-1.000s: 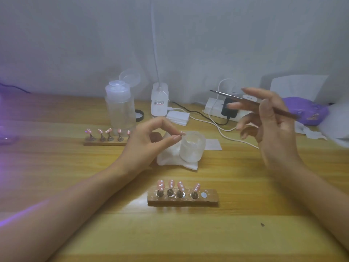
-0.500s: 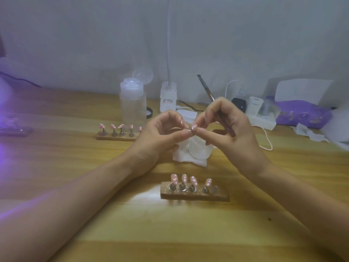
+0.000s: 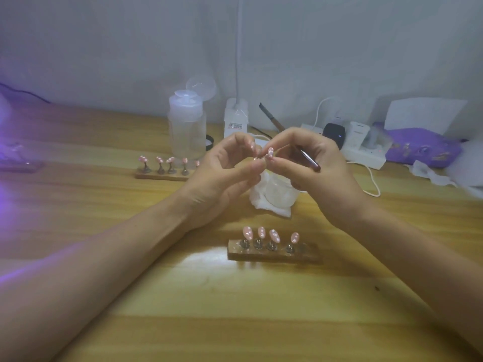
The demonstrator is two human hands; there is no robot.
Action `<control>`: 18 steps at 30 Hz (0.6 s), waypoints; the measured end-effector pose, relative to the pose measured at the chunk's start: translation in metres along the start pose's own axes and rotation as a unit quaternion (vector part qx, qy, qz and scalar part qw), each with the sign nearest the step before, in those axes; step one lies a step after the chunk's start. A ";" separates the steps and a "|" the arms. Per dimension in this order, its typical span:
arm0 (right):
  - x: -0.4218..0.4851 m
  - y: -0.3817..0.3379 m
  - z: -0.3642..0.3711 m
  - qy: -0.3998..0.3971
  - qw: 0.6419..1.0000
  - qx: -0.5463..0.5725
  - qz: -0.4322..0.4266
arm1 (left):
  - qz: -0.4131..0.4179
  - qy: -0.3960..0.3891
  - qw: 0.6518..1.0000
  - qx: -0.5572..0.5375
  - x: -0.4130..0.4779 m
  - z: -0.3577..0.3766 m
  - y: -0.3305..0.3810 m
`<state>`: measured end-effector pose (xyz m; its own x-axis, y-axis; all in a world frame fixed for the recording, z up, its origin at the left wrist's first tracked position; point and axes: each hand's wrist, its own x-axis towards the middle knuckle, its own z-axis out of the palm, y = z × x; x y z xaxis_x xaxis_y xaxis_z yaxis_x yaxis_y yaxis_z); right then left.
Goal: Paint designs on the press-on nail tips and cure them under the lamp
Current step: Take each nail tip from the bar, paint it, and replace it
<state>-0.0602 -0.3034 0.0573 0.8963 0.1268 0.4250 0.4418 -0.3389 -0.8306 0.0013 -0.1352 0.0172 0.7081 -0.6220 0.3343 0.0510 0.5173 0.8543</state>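
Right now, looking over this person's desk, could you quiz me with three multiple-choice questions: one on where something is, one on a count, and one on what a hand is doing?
1. Where is the near wooden holder?
A. on the table, closer to the camera than the white cup
B. leaning on the wall
C. on the floor

2. How many pink nail tips stand on it?
A. two
B. four
C. seven

3. What is the right hand doing?
A. gripping a thin brush
B. lying flat
C. hanging empty

Answers:
1 A, it lies on the wood, nearer than the cup.
2 B, four tips stand in a row and the last spot is bare.
3 A, the brush shaft passes through its curled fingers.
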 end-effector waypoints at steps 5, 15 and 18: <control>0.000 -0.003 -0.001 0.000 0.999 -0.011 -0.030 | -0.019 -0.013 1.000 0.000 0.000 -0.001 -0.002; -0.002 -0.004 -0.005 0.000 0.998 -0.039 -0.048 | -0.033 -0.001 0.999 -0.012 -0.002 -0.001 0.000; -0.004 -0.005 -0.004 0.002 0.999 -0.022 -0.043 | -0.032 -0.007 0.999 -0.009 -0.002 0.000 0.001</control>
<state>-0.0658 -0.3056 0.0611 0.8547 0.1530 0.4962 0.5153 -0.3669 -0.7745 0.0000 -0.1338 0.0174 0.6924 -0.6627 0.2852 0.1089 0.4868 0.8667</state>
